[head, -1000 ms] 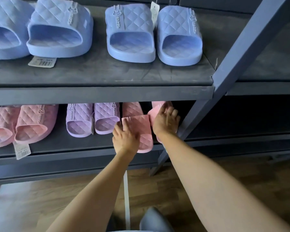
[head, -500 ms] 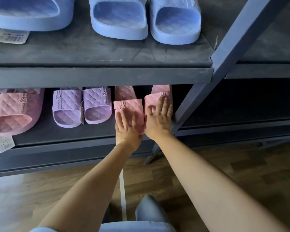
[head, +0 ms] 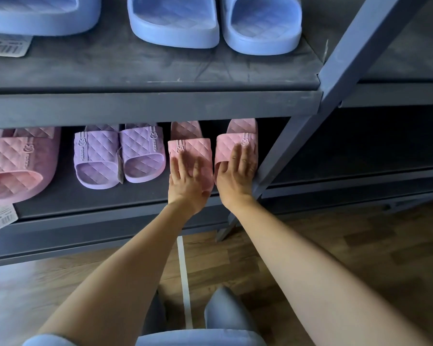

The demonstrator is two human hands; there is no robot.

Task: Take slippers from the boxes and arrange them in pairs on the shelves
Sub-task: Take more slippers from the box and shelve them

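Two pink quilted slippers lie side by side at the right end of the lower shelf (head: 98,206). My left hand (head: 186,182) lies flat with straight fingers on the left pink slipper (head: 193,149). My right hand (head: 235,178) presses flat on the right pink slipper (head: 229,146), next to the shelf's slanted post. Neither hand curls round a slipper. The front ends of both slippers are hidden under my palms.
A purple pair (head: 118,156) stands to the left, then a larger pink slipper (head: 20,166) with a paper tag (head: 1,216). Blue pairs (head: 213,23) sit on the upper shelf (head: 148,103). A grey diagonal post (head: 335,78) borders the right. Wooden floor lies below.
The right slipper, tilted and gripped a second ago, now lies flat beside the left one. Both hands have flattened on top of the slippers and pushed them a little deeper onto the shelf.
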